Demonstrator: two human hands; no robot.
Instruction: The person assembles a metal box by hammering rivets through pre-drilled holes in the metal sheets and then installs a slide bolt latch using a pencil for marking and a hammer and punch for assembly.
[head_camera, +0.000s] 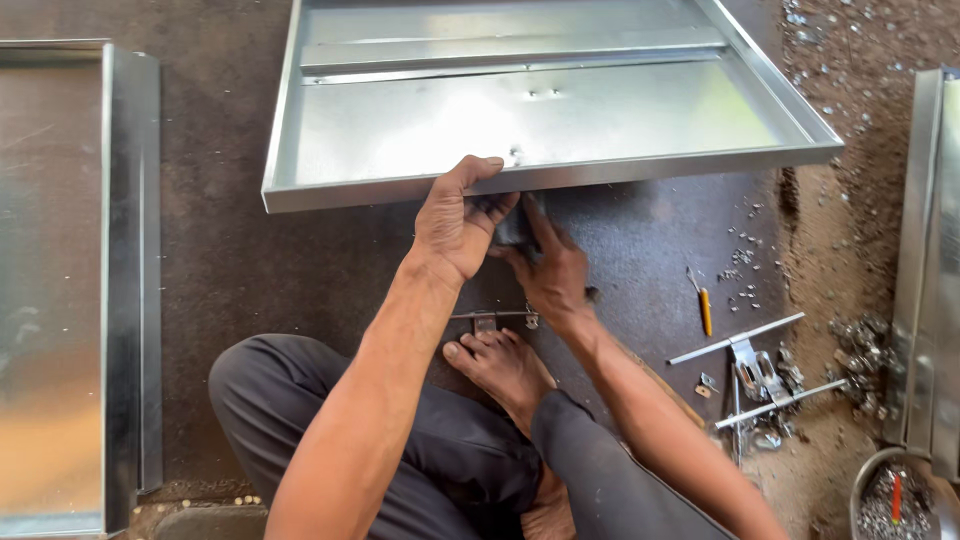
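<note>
Left hand (455, 225) clamps the near rim of the shallow galvanised sheet-metal tray (400, 130), thumb on top, fingers curled beneath. Right hand (550, 270) is tucked under that rim, closed around something dark I cannot make out. Near right, a round metal bowl (868, 478) holds small silvery fasteners and a red-handled tool (897, 497).
</note>
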